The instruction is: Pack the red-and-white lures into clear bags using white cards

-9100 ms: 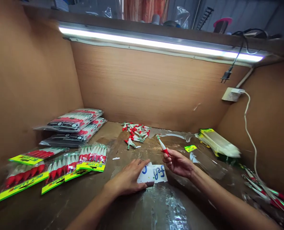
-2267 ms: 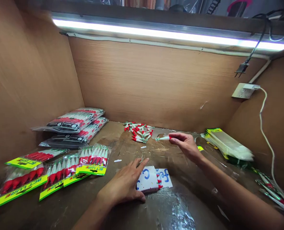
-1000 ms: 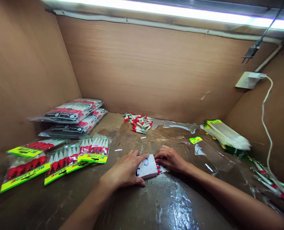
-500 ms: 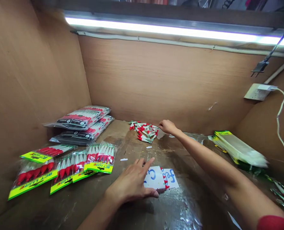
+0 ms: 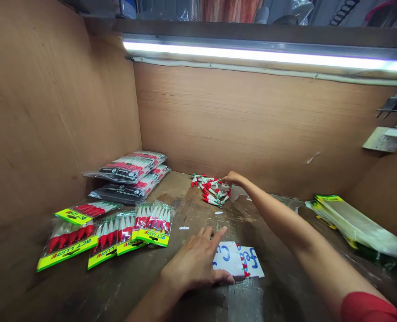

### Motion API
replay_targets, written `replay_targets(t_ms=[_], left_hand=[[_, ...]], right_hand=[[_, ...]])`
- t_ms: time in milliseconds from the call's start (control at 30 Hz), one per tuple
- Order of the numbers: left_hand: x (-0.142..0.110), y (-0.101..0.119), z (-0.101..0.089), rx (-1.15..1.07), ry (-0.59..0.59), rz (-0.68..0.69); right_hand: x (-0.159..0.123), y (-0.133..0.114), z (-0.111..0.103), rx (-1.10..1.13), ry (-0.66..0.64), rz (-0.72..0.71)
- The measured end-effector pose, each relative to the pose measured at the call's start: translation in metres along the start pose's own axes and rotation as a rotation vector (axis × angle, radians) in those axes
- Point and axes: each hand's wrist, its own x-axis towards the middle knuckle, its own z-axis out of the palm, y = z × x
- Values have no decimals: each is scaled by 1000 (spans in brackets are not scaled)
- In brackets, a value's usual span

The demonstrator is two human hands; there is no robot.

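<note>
My left hand (image 5: 198,259) rests low over the table with its fingers spread, thumb and forefinger around the left end of a white paper piece (image 5: 225,258) with blue handwriting. Red and white bits show at that paper's right side, and a second lettered paper (image 5: 254,261) sticks out there. Farther back, my right hand (image 5: 234,178) reaches to the upper right of a loose pile of red-and-white fishing lures (image 5: 212,190). Its fingers look drawn together at the pile, and their tips are too small to show what they hold.
Packed lure bags (image 5: 153,221) with yellow-green headers lie at the left, before stacked larger bags (image 5: 128,167). Flat clear bags (image 5: 357,223) lie at the right. White slips (image 5: 184,228) dot the table. A socket (image 5: 382,139) and a lamp (image 5: 268,56) are on the back side.
The whole scene has shifted right and a little down in view. Relative to the lures, my right hand has moved left, onto the pile's edge. My left hand stays by the paper.
</note>
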Motion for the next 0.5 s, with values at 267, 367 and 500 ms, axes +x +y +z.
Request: replay_targets(t_ms=[267, 367, 500], left_hand=[[2, -6, 4, 12, 11, 45], [3, -6, 3, 14, 4, 55], [7, -7, 2, -4, -12, 66]], right_hand=[[-108, 81, -2, 136, -95, -231], [-156, 110, 24, 11, -60, -322], [-190, 128, 54, -46, 72, -306]])
